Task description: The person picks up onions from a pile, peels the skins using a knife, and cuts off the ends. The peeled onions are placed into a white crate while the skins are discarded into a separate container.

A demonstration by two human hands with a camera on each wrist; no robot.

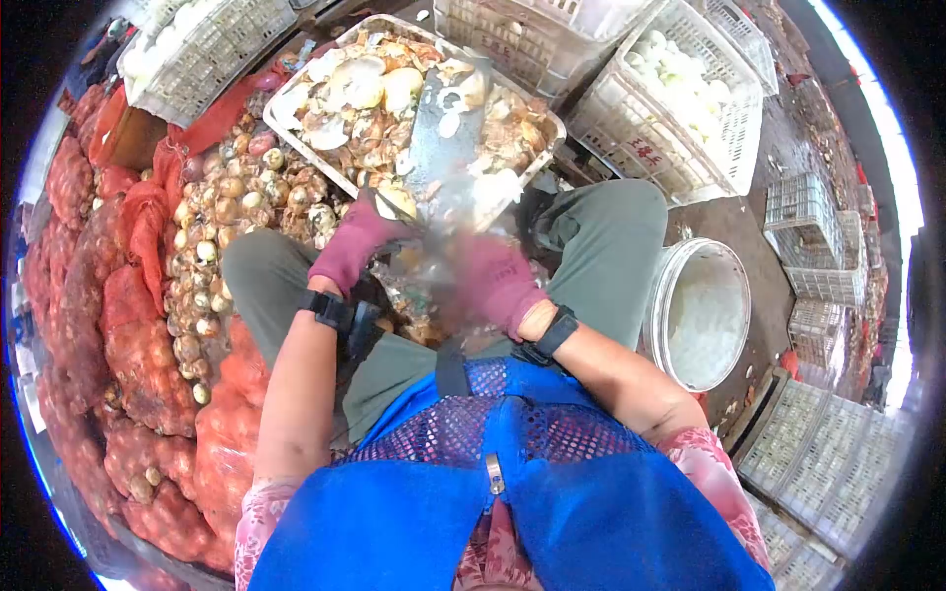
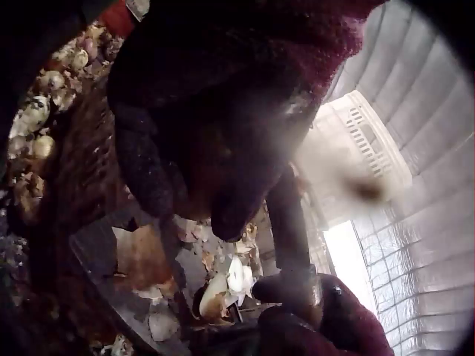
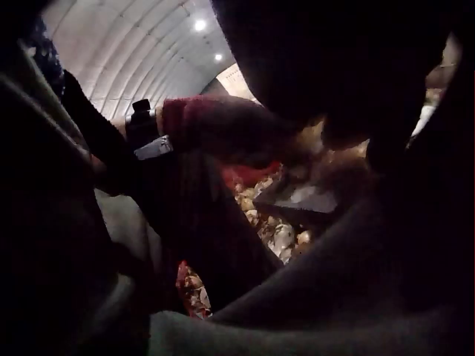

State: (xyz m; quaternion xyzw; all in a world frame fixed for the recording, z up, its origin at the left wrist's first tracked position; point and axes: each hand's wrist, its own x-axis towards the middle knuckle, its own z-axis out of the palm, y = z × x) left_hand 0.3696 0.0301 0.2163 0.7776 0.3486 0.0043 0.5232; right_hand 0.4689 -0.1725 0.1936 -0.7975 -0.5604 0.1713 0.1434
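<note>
Both hands wear maroon gloves and meet low between the knees. My left hand (image 1: pixel 360 244) has its fingers curled round an onion, mostly hidden by the glove; a bit of its brownish surface (image 3: pixel 313 137) shows in the right wrist view. Opposite it, my right hand (image 1: pixel 496 281), blurred in the head view, grips a knife (image 2: pixel 288 230) with its dark blade pointing up in the left wrist view. Just beyond the hands, a grey board (image 1: pixel 443 148) with peeled pieces on it lies across a white tray (image 1: pixel 286 116) heaped with onion skins.
Unpeeled onions (image 1: pixel 236 192) are piled at the left, beside red mesh sacks (image 1: pixel 148 345). A white bucket (image 1: pixel 700 315) stands by the right knee. Behind it is a crate (image 1: pixel 660 148) of peeled onions; another crate (image 1: pixel 202 69) stands back left. More crates (image 1: pixel 818 443) are lower right.
</note>
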